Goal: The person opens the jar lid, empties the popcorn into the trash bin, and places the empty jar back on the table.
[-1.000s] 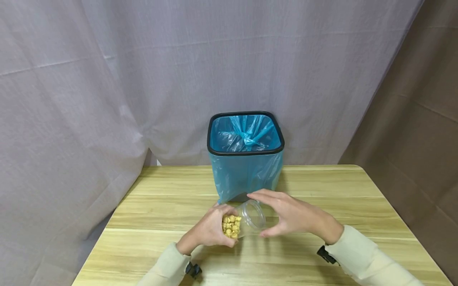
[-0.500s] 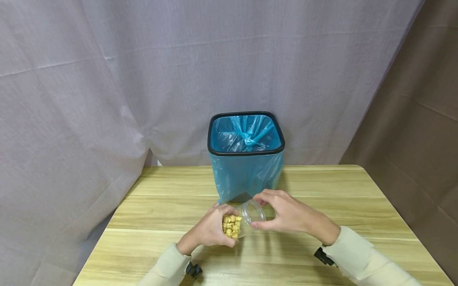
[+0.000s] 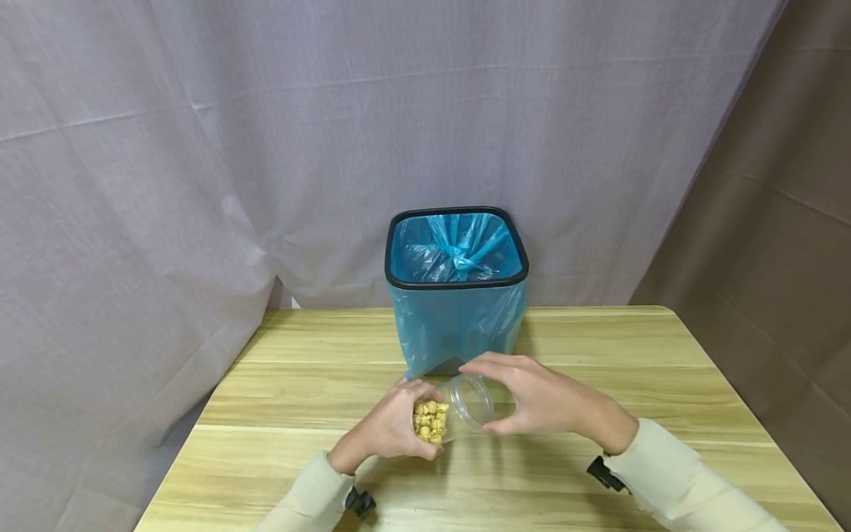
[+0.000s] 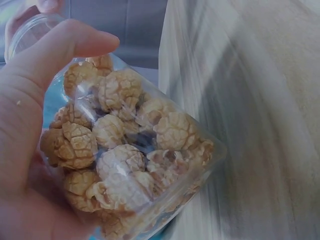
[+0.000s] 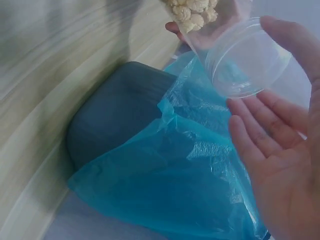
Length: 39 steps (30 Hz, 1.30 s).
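I count one left hand (image 3: 394,423) and one right hand (image 3: 555,397) of mine — two in all — along with two sleeves (image 3: 312,488) and two black clips (image 3: 360,503), one per wrist. I see one jar (image 3: 457,400); of its popcorn (image 4: 109,131) I make out more than ten pieces, overlapping too much for an exact total. Before me are one bin (image 5: 115,110), one bag (image 3: 459,325), one table (image 3: 319,384) and two curtains (image 3: 319,133) — one grey, one brown.

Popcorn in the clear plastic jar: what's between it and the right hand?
Between the popcorn and the right hand lies the rest of the clear plastic jar, ending in its ringed rim. Head and right wrist views show it.
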Each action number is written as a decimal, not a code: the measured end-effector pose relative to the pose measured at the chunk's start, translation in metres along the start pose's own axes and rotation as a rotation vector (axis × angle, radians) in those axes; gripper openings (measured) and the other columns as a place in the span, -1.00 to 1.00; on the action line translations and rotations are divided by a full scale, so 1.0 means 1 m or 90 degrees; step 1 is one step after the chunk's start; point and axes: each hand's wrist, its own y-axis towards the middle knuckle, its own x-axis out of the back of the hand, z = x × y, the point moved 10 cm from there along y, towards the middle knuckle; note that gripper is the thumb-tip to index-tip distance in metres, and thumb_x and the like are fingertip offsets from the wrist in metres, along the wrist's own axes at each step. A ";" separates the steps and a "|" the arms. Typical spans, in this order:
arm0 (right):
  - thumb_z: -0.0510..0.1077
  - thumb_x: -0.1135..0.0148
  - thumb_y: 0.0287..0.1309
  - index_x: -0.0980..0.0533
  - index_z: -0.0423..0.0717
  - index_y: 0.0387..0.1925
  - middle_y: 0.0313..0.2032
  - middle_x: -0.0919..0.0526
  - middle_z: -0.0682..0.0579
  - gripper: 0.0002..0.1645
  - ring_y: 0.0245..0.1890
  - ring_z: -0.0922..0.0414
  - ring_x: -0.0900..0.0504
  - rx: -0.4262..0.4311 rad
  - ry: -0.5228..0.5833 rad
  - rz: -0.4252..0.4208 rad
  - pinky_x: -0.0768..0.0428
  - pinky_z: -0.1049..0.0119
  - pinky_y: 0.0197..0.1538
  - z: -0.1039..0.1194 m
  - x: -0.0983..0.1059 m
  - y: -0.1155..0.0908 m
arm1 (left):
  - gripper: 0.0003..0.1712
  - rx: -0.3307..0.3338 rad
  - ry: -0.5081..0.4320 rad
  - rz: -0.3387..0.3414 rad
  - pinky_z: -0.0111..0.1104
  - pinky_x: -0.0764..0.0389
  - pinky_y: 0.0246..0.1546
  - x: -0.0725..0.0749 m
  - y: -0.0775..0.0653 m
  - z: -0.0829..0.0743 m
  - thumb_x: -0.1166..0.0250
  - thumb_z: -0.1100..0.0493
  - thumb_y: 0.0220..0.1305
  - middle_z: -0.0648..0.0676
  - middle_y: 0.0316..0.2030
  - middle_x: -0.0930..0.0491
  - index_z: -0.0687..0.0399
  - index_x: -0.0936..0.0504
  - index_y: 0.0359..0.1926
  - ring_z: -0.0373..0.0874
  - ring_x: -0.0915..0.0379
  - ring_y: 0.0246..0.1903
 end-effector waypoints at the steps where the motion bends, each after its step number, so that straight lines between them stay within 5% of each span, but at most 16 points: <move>1: 0.04 -0.68 -0.01 -0.46 -0.15 0.40 0.30 -0.63 0.00 -0.03 0.24 0.03 -0.67 0.005 -0.001 0.004 -0.72 0.06 0.24 0.001 0.000 0.000 | -0.20 0.001 -0.001 0.001 0.20 -0.29 0.52 0.000 0.000 0.000 -0.65 0.01 -0.21 -0.05 0.03 -0.71 0.12 -0.63 0.14 -0.26 -0.57 0.02; 6: 0.20 -0.63 0.03 -0.43 -0.14 0.45 0.35 -0.59 -0.02 0.04 0.31 0.02 -0.63 -0.015 0.007 -0.001 -0.68 0.01 0.30 -0.001 0.002 -0.003 | -0.21 -0.002 -0.001 0.001 0.26 -0.12 0.59 -0.001 -0.002 0.000 -0.65 0.00 -0.20 -0.04 0.04 -0.71 0.11 -0.62 0.13 -0.22 -0.58 0.06; 17: 0.48 -0.39 0.15 -0.58 -0.22 0.26 0.02 -0.75 0.01 -0.03 0.05 0.07 -0.74 -0.115 0.016 -0.019 -0.75 0.06 0.14 -0.012 0.002 0.000 | -0.19 -0.004 -0.008 0.002 0.27 -0.11 0.59 -0.001 -0.002 -0.001 -0.65 0.00 -0.21 -0.04 0.04 -0.71 0.16 -0.63 0.14 -0.21 -0.58 0.08; 24: 0.32 -0.50 0.13 -0.62 -0.14 0.17 -0.06 -0.74 0.11 -0.22 -0.08 0.19 -0.71 -0.085 0.011 -0.027 -0.76 0.23 -0.02 -0.007 -0.002 0.002 | -0.22 -0.015 0.004 -0.002 0.13 -0.36 0.49 -0.002 -0.001 -0.004 -0.66 -0.01 -0.23 -0.07 0.00 -0.71 0.09 -0.63 0.11 -0.30 -0.56 0.00; 39: 0.08 -0.69 -0.08 -0.52 -0.14 0.32 0.20 -0.68 0.01 -0.06 0.12 0.07 -0.72 0.008 -0.013 -0.031 -0.77 0.19 0.11 0.007 0.005 -0.003 | -0.21 -0.022 0.011 -0.002 -0.09 -0.52 0.29 -0.003 -0.002 -0.006 -0.65 -0.02 -0.21 -0.10 -0.01 -0.71 0.09 -0.64 0.12 -0.32 -0.53 -0.04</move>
